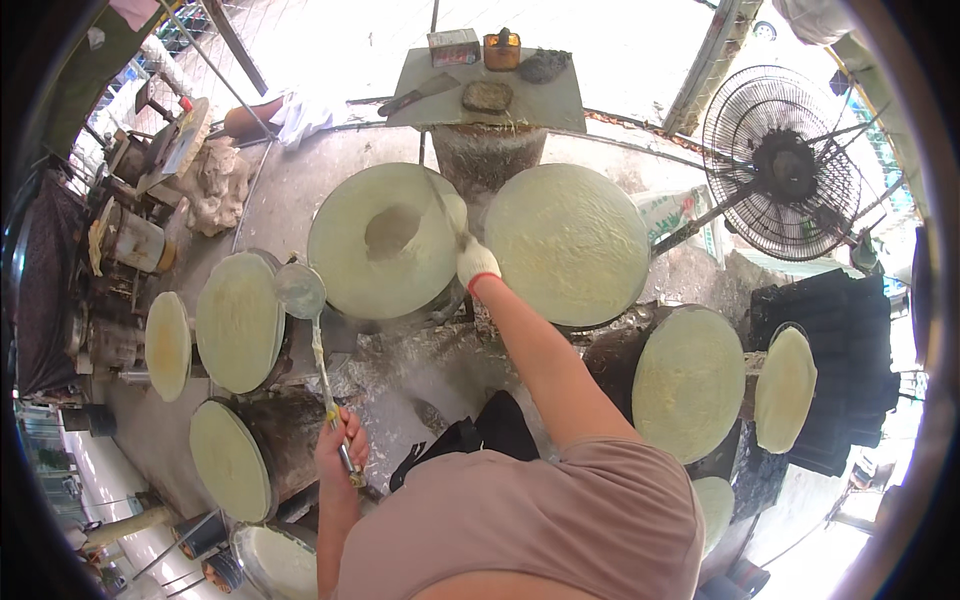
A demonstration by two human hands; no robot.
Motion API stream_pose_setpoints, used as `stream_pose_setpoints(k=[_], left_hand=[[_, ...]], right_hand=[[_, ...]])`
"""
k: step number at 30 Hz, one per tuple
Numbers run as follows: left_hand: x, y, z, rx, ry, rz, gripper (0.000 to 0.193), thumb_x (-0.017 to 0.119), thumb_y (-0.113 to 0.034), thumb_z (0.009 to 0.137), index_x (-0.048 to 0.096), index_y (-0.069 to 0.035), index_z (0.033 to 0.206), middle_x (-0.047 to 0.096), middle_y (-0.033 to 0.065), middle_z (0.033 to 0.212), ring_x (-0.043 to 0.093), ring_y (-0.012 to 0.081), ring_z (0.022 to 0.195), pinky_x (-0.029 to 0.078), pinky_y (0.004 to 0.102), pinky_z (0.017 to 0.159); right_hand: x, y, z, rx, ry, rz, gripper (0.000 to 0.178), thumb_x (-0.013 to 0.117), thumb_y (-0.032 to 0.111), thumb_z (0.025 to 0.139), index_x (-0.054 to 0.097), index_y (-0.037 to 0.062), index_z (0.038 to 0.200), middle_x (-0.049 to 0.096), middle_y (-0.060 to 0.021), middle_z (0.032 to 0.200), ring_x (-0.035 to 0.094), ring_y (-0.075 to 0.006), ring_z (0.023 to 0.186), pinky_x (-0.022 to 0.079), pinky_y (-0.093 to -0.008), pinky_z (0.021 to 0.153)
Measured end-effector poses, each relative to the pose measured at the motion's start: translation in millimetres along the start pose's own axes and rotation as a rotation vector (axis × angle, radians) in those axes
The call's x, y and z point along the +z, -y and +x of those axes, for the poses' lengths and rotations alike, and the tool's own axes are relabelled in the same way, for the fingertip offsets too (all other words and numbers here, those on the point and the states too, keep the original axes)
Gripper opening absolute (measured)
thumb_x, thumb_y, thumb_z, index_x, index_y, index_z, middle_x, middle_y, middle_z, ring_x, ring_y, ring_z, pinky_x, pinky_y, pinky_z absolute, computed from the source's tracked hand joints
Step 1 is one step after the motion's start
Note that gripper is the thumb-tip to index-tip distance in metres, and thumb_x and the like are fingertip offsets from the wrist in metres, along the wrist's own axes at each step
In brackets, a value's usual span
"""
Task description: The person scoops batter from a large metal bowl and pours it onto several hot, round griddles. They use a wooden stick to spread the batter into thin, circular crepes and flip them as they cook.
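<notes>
My bare left hand (342, 445) is closed round the handle of a long metal ladle (320, 370). The ladle's round, batter-coated bowl (300, 290) hangs between two griddles at the left. My right hand (478, 264), in a white glove with a red cuff, is closed on a thin, long-bladed scraper (441, 204). That blade lies along the right part of a round griddle with a pale green batter sheet (345, 245). A bare greyish-brown patch (392, 231) shows near the sheet's middle. Just right of the glove, another griddle carries a full pale sheet (568, 245).
More round griddles with pale sheets stand at the left (238, 322) and right (688, 385). A small table (440, 108) ahead bears a broad-bladed knife (420, 95), a box and an orange container (502, 50). A large black fan (785, 165) stands at the far right.
</notes>
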State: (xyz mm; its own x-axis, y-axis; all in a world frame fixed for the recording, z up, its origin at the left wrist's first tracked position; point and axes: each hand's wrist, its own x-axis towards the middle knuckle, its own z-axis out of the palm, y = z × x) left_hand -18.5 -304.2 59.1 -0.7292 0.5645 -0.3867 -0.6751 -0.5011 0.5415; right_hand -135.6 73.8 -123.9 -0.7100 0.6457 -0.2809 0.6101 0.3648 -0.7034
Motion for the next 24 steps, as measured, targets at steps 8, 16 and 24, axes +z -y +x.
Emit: stream_pose_setpoints(k=[8, 16, 24], left_hand=[[-48.0, -31.1, 1.9, -0.032, 0.041, 0.011, 0.017, 0.054, -0.015, 0.089, 0.045, -0.006, 0.101, 0.044, 0.0049, 0.077, 0.039, 0.0111, 0.046, 0.035, 0.0239, 0.039], [-64.2, -60.4, 11.7, -0.121, 0.051, 0.013, 0.016, 0.054, -0.013, 0.089, 0.046, -0.006, 0.101, 0.045, 0.0051, 0.077, 0.040, 0.0111, 0.047, 0.036, 0.0244, 0.039], [-86.8, -77.0, 15.1, -0.153, 0.072, -0.011, 0.014, 0.054, -0.010, 0.088, 0.049, -0.006, 0.100, 0.045, 0.0051, 0.076, 0.041, 0.0127, 0.049, 0.036, 0.0258, 0.041]], right_hand=[[24.8, 6.6, -109.6, 0.057, 0.017, 0.594, 0.044, 0.044, 0.036, 0.092, 0.054, 0.0073, 0.124, 0.066, -0.0124, 0.094, 0.060, -0.0254, 0.090, 0.045, -0.0330, 0.081], [104.9, -62.3, -23.3, -0.246, -0.228, 0.496, 0.037, 0.051, 0.023, 0.088, 0.059, 0.0010, 0.117, 0.065, -0.0095, 0.090, 0.059, -0.0249, 0.085, 0.044, -0.0291, 0.078], [62.4, -43.1, -182.8, 0.219, 0.031, 0.792, 0.037, 0.053, 0.025, 0.090, 0.059, 0.0023, 0.118, 0.062, -0.0038, 0.078, 0.051, -0.0134, 0.064, 0.044, -0.0295, 0.060]])
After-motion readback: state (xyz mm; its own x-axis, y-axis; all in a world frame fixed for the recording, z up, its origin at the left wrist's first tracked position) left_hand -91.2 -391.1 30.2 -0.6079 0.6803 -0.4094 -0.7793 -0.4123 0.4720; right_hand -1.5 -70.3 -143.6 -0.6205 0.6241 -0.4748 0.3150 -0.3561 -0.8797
